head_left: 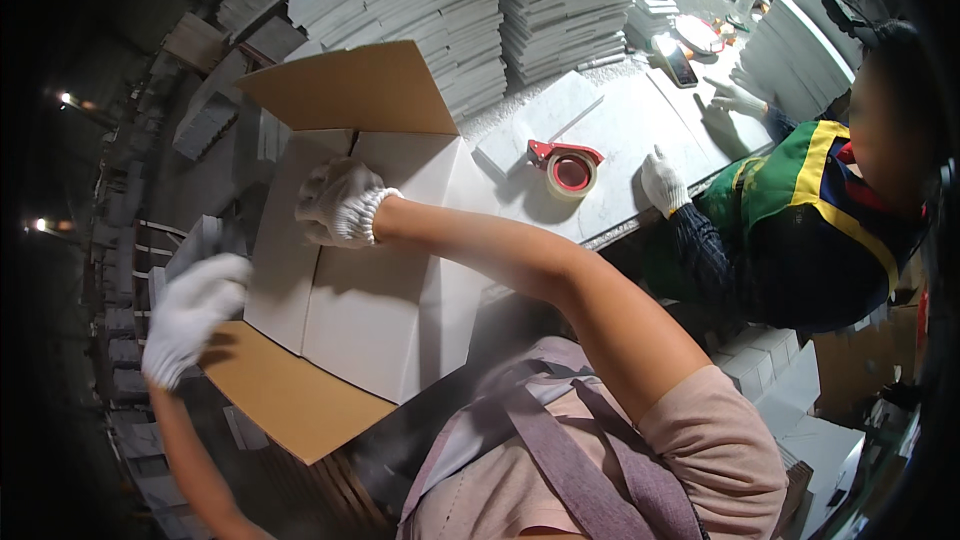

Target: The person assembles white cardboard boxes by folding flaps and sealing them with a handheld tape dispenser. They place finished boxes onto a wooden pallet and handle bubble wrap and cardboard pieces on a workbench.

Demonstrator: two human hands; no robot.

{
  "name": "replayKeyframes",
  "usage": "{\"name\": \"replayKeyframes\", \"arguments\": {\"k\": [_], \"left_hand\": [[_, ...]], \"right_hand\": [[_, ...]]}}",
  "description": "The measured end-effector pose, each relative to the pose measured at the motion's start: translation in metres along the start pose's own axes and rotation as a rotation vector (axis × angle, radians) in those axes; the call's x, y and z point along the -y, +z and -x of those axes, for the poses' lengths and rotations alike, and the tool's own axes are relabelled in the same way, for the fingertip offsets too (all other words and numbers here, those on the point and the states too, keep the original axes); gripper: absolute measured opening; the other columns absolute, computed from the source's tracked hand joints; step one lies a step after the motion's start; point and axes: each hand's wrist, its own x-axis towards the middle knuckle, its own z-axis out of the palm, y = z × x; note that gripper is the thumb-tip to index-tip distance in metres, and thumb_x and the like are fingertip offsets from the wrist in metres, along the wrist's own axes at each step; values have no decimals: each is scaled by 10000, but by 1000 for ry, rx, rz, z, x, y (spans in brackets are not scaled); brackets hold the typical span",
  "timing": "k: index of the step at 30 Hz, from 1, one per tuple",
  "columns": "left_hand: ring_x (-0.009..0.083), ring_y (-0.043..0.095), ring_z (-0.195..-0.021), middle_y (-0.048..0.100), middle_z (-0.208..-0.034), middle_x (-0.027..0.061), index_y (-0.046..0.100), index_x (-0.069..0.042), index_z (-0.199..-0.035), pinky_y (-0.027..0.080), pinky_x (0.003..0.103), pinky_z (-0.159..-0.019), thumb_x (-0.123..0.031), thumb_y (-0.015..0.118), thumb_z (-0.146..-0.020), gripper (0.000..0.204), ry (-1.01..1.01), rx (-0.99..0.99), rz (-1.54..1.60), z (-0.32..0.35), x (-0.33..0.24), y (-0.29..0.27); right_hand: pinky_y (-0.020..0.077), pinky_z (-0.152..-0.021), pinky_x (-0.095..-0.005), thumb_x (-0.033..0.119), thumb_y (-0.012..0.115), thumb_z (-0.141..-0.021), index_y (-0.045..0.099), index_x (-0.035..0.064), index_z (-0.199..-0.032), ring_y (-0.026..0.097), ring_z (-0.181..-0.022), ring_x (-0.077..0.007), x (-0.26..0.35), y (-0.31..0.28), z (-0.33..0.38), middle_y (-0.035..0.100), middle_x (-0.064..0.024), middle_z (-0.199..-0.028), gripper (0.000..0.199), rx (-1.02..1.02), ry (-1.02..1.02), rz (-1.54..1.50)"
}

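Observation:
A white cardboard box with brown inner flaps lies in front of me, two flaps folded shut across its top and two brown flaps spread out at the far and near ends. My right hand, in a white knit glove, presses down on the folded flaps near the middle seam. My left hand, also gloved, rests at the box's left edge beside the near brown flap, fingers loosely curled. A red tape dispenser with a roll sits on the white table right of the box.
Tall stacks of flat white boxes fill the back. A co-worker in a green, yellow and dark top sits at the right, both gloved hands on the white table. A phone and small items lie further back.

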Motion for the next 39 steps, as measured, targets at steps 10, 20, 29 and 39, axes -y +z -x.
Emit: {"name": "replayKeyframes", "arguments": {"k": [10,20,29,39], "left_hand": [[307,657,-1211,691,-1315,172,636,29,-1345,494,430,-1106,-190,465,-1102,369,679,-780,-274,-25,93,47],[334,664,-1084,701,-1235,82,719,-185,-1153,542,461,-917,-282,621,-991,213,708,-695,-724,-118,104,154],[373,634,-1163,680,-1263,188,660,-27,-1318,511,472,-1026,-234,687,-1036,351,266,-1411,248,-149,108,136],[381,526,-1402,522,-1565,142,513,-178,-1528,454,494,-1140,-625,507,-1017,679,-90,-619,-169,-186,124,108]], "right_hand": [[478,-1114,-439,499,582,-993,679,197,-1342,576,-1337,-257,13,-4,9,668,-50,-1371,472,103,27,92],[577,-970,-357,-35,667,-956,652,22,-1342,694,-1156,-240,-24,-177,36,716,-145,-1259,391,-769,158,-151],[518,-1054,-432,321,737,-975,622,-29,-1390,676,-1183,-333,23,-123,53,683,-178,-1314,555,111,89,-686],[500,-1092,-477,229,792,-835,683,52,-1264,615,-1259,-320,36,-99,78,642,-117,-1351,477,-22,-48,-123]]}}
